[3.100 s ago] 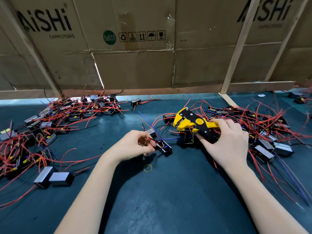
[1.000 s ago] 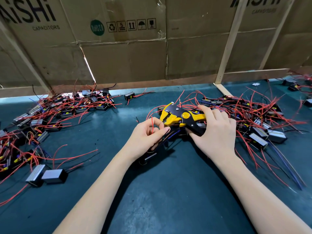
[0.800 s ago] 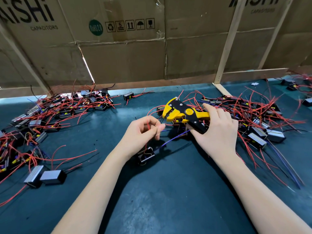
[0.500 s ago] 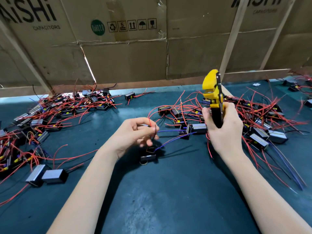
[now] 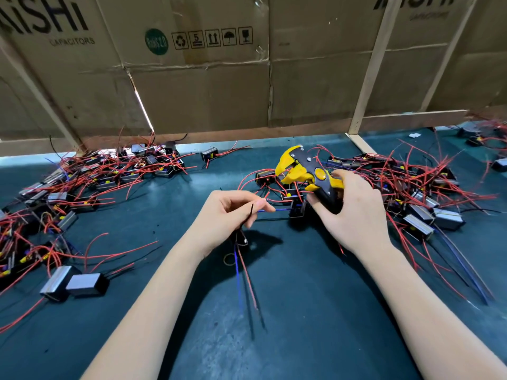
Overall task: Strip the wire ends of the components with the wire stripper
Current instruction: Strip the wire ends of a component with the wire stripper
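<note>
dark green bench mat, wired components, perhaps a rubber band

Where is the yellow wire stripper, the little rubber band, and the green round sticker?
wire stripper (image 5: 304, 174), head view, on its yellow head near the open jaws.
rubber band (image 5: 229, 259), head view, on the ring lying on the mat.
green sticker (image 5: 156, 41), head view, on the middle of the round label on the cardboard.

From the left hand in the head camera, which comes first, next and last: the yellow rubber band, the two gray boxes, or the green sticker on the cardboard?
1. Yellow rubber band: on the mat, just below the left hand.
2. Two gray boxes: lower left on the mat.
3. Green sticker: high on the cardboard wall, farthest.
</note>
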